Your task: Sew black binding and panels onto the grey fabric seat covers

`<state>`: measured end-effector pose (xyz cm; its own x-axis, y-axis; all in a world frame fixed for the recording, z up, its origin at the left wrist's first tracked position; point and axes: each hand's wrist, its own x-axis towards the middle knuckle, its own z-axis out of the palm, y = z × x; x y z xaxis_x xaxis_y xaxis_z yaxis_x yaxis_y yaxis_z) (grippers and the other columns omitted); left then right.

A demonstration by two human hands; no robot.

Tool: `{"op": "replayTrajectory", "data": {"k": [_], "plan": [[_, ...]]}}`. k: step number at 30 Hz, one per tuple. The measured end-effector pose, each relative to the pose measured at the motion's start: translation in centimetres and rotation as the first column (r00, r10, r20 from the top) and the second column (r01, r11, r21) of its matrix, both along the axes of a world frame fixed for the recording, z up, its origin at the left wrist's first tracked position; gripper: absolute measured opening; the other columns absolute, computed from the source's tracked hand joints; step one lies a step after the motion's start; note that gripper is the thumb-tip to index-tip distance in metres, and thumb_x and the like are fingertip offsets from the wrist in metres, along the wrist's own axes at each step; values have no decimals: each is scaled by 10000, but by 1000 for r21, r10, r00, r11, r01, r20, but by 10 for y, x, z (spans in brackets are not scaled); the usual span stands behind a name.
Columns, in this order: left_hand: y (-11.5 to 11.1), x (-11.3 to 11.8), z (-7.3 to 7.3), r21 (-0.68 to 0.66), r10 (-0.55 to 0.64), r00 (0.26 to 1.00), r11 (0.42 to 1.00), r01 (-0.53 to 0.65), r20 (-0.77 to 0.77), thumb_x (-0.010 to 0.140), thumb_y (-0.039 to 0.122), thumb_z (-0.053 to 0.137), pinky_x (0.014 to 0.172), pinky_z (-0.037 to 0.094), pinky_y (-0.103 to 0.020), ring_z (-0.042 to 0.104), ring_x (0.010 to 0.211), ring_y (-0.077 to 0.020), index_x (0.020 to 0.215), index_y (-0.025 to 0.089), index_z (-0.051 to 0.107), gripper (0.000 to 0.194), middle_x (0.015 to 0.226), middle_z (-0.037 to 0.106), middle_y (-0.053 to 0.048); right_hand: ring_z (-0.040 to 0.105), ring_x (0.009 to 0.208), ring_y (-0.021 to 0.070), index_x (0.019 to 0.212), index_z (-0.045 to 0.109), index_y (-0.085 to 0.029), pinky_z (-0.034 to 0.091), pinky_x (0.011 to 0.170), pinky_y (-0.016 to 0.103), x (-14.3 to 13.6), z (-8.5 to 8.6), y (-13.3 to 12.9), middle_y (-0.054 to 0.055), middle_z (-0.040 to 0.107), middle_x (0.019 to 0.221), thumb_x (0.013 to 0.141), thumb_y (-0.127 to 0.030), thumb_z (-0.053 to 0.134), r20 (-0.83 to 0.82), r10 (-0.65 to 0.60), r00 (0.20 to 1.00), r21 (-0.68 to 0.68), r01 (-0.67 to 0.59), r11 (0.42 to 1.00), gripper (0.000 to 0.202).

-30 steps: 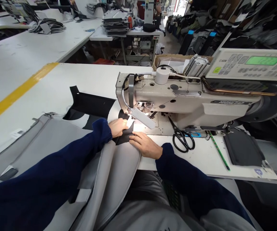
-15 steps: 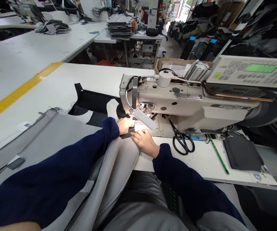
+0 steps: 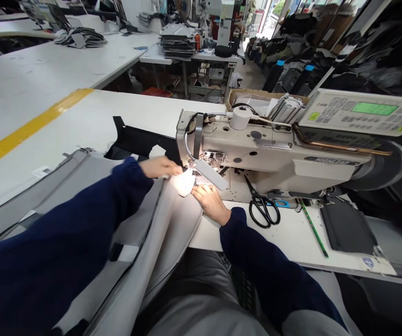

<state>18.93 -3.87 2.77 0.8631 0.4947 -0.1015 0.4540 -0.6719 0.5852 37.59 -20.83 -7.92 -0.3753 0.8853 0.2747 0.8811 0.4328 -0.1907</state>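
At the needle area of a sewing machine (image 3: pixel 274 144), a large grey fabric piece (image 3: pixel 176 224) lies partly on the table and hangs over its front edge. My right hand (image 3: pixel 211 201) presses the fabric's edge beside the needle, fingers together. Slightly blurred, my left hand (image 3: pixel 161 167) is left of the needle with its fingers bent down at the fabric; what they grip is too small to name. Between both hands shows a brightly lit white patch (image 3: pixel 186 182). Black fabric (image 3: pixel 148 142) extends behind my left hand.
Black scissors (image 3: pixel 264 212) and a green pencil (image 3: pixel 315 228) lie right of my right hand. A dark flat pad (image 3: pixel 348 226) is farther right. The machine's control panel (image 3: pixel 365 112) stands above. Stacked fabric pieces (image 3: pixel 177 44) are on a rear table.
My left hand has moved left and up, away from the needle. The white patch now shows between the hands. The fabric has shifted, and my right hand has stayed nearly in place.
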Motion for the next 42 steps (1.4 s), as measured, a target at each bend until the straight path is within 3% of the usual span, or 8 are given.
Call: {"op": "replayTrajectory", "data": {"k": [4, 9, 13, 16, 21, 24, 29, 42], "plan": [[-79, -98, -5, 155, 486, 853, 843, -515, 191, 927, 374, 277, 1017, 429, -427, 547, 1165, -233, 1325, 272, 499, 468, 1235, 614, -14, 449, 1157, 243, 1291, 461, -96, 354, 904, 390, 0, 6, -4, 144, 552, 1266, 860, -78, 462, -28, 8, 1000, 11, -7, 1000, 431], [-190, -228, -90, 498, 232, 971, 849, -176, -53, 774, 410, 436, 964, 418, -632, 530, 1185, -343, 1401, 534, 206, 679, 1336, 527, 47, 420, 1210, 257, 1292, 455, -98, 398, 919, 396, 3, 11, -12, 166, 500, 1311, 878, -73, 427, -11, 59, 998, -14, -59, 998, 416], [-151, -285, -122, 579, 269, 957, 800, -158, -110, 813, 372, 364, 966, 325, -697, 466, 1241, -364, 1418, 525, 115, 672, 1430, 399, 15, 423, 1224, 272, 1229, 503, -56, 417, 936, 418, -3, 10, -14, 197, 520, 1285, 924, -60, 346, 100, 43, 994, 26, -45, 999, 343], [-79, -297, -104, 570, 253, 954, 813, -119, -162, 872, 330, 346, 1010, 313, -632, 429, 1287, -309, 1404, 538, 190, 591, 1451, 381, 29, 471, 1183, 308, 1189, 520, 5, 428, 918, 448, -16, 13, -16, 256, 527, 1254, 920, -47, 337, 239, 37, 970, 78, -57, 995, 329], [-26, -203, -25, 519, 409, 881, 820, -240, -239, 922, 315, 293, 858, 507, -359, 650, 936, -212, 1053, 179, 628, 385, 1089, 674, -88, 527, 1135, 352, 1190, 494, 83, 392, 951, 545, -35, 25, -20, 336, 523, 1218, 871, -58, 402, 376, 48, 925, 101, -93, 991, 361], [-54, -100, -2, 591, 107, 992, 796, -130, 73, 898, 333, 392, 931, 461, -315, 572, 1052, -192, 1142, 158, 571, 349, 1158, 614, -93, 539, 1138, 370, 1166, 501, 121, 357, 986, 592, -42, 29, -20, 362, 529, 1201, 871, -72, 414, 456, 67, 888, 122, -137, 983, 363], [-81, 3, -37, 580, -100, 986, 799, 160, -134, 708, 172, 509, 875, 433, -404, 486, 1104, -283, 1209, 128, 535, 504, 1259, 520, -136, 611, 1037, 373, 1051, 572, 116, 380, 945, 639, -48, 28, -18, 354, 597, 1092, 844, -26, 417, 566, 107, 817, 107, -201, 974, 295], [-64, 23, -80, 516, -17, 974, 846, 134, -225, 762, 47, 414, 681, 393, -312, 469, 864, -210, 842, 164, 616, 247, 884, 517, -78, 645, 989, 315, 980, 613, 33, 483, 870, 476, -34, 20, -6, 317, 613, 1096, 855, -2, 381, 428, 42, 903, 71, -80, 994, 266]]}}
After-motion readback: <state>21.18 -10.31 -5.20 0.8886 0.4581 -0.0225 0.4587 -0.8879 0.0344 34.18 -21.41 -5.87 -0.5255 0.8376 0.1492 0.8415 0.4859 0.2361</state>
